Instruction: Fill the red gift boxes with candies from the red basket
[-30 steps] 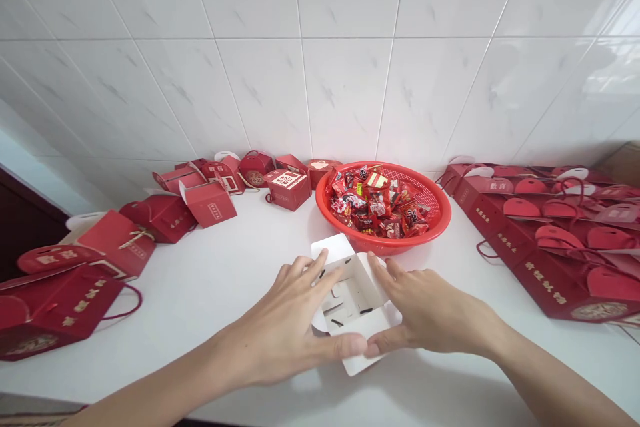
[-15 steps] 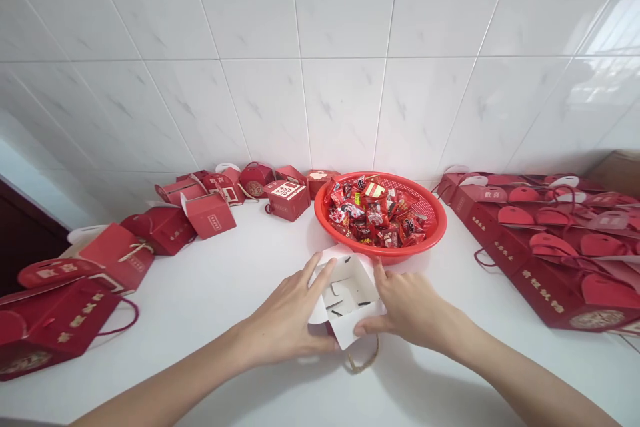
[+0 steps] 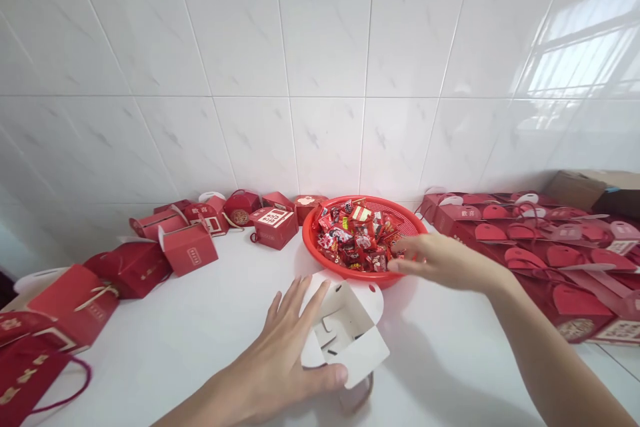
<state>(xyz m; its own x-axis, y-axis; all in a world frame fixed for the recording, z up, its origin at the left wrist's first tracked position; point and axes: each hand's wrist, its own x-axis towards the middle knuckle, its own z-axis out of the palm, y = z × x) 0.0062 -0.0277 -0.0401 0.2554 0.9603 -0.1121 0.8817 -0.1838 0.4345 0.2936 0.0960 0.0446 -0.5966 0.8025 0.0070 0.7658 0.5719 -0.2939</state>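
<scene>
An open paper gift box [image 3: 357, 350], white inside, stands on the white tabletop in front of me with its flaps spread outward. My left hand [image 3: 293, 347] grips its left side, thumb across the near flap and fingers along the far left flap. Dark cord ends show inside the box, and a twine handle [image 3: 364, 397] lies by its near side. Behind it, a red plastic basket [image 3: 310, 240] holds many red-wrapped candies [image 3: 363, 237]. My right hand [image 3: 425, 257] is over the basket's right rim, fingers parted and reaching toward the candies, with nothing visible in them.
Closed red gift boxes [image 3: 187, 247] line the left side and back of the table. Rows of red boxes [image 3: 530, 247] with raised flaps fill the right. A brown carton [image 3: 575, 188] sits at the back right, against the white tiled wall [image 3: 325, 27].
My right hand has let go of the box and moved up and right to the basket. My left hand stays on the box. The camera view has tilted up and turned slightly right.
</scene>
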